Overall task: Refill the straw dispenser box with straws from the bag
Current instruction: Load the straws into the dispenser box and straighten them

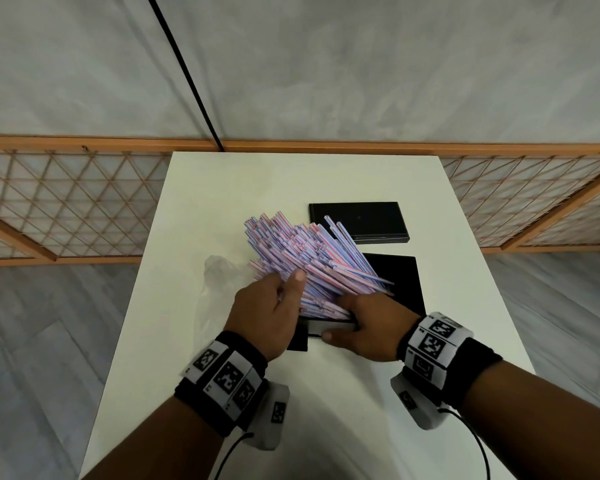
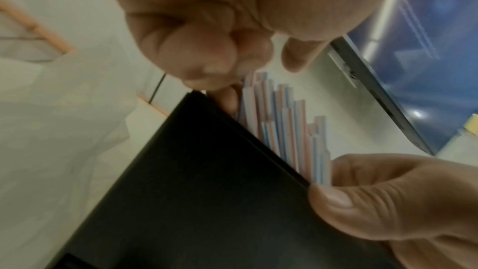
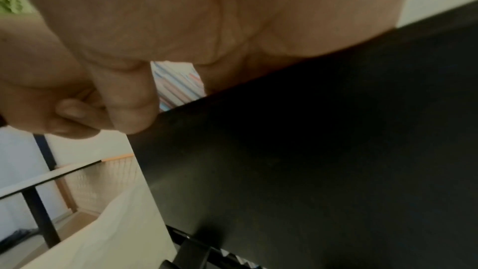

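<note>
Fingers of the left hand (image 1: 271,315) curl round the near end of the fanned bundle of pink-, blue- and white-striped plastic straws (image 1: 302,258), thumb laid over the top. Beside it, the right hand (image 1: 368,329) clamps the near edge of the open black rectangular dispenser box (image 1: 400,278), thumb on the outer wall and fingers over the rim against the straw ends. The straws lean from that near corner of the box up and away to the left, most of their length sticking out over the white table (image 1: 222,188). They look light, stiff and slick, likely to slide past each other and spill if squeezed at one end only. A better hold would probably wrap the middle of the bundle, so it can be laid level into the box. A crumpled clear plastic bag (image 1: 215,271) lies just left of the bundle, and a flat black lid (image 1: 359,221) rests beyond the box.
</note>
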{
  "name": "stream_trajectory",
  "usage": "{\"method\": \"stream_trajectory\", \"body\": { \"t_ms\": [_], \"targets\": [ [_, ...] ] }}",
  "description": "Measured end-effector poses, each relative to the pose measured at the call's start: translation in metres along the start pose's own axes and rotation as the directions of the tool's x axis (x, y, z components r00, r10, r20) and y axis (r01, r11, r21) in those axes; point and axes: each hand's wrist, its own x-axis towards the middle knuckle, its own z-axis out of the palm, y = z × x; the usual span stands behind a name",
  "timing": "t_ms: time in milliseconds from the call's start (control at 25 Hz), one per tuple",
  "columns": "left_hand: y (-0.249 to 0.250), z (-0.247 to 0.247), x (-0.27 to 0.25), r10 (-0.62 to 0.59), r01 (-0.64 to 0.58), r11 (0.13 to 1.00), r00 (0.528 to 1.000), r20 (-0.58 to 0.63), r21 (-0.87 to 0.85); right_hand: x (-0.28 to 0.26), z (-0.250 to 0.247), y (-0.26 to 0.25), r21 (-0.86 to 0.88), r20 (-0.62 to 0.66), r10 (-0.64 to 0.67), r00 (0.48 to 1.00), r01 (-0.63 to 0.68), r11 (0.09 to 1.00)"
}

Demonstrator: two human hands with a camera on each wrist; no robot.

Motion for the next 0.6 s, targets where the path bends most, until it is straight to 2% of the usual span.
{"method": "stream_trajectory", "body": {
  "t_ms": [80, 160, 240, 280, 400, 480, 600],
  "targets": [
    [-0.002, -0.005, 0.002, -0.064, 0.064, 0.998, 0.992, -0.105, -0.009, 0.004, -0.002, -0.004, -0.034, 0.019, 0.010, 1.000, -0.010, 0.999],
    [-0.016, -0.009, 0.008, -0.189, 0.171, 0.979, 0.961, -0.200, -0.108, 0.008, -0.006, -0.008, -0.101, 0.074, 0.048, 0.996, -0.040, 0.994],
    [-0.026, -0.010, 0.015, -0.330, 0.271, 0.920, 0.925, -0.189, -0.282, 0.012, -0.008, -0.011, -0.109, 0.116, 0.065, 0.991, -0.052, 0.993],
    [-0.027, -0.008, 0.016, -0.361, 0.294, 0.893, 0.920, -0.154, -0.339, 0.014, -0.008, -0.015, -0.094, 0.127, 0.056, 0.990, -0.044, 0.995],
    [-0.015, 0.003, 0.016, -0.320, 0.254, 0.858, 0.944, -0.079, -0.447, 0.023, -0.008, -0.024, -0.127, 0.150, 0.037, 0.988, -0.017, 0.992],
    [-0.007, 0.008, 0.016, -0.283, 0.214, 0.844, 0.957, -0.069, -0.492, 0.025, -0.015, -0.031, -0.159, 0.210, 0.057, 0.976, -0.024, 0.987],
    [-0.007, 0.009, 0.019, -0.312, 0.230, 0.830, 0.947, -0.081, -0.508, 0.029, -0.033, -0.037, -0.109, 0.330, 0.095, 0.939, -0.061, 0.992]
  ]
}}
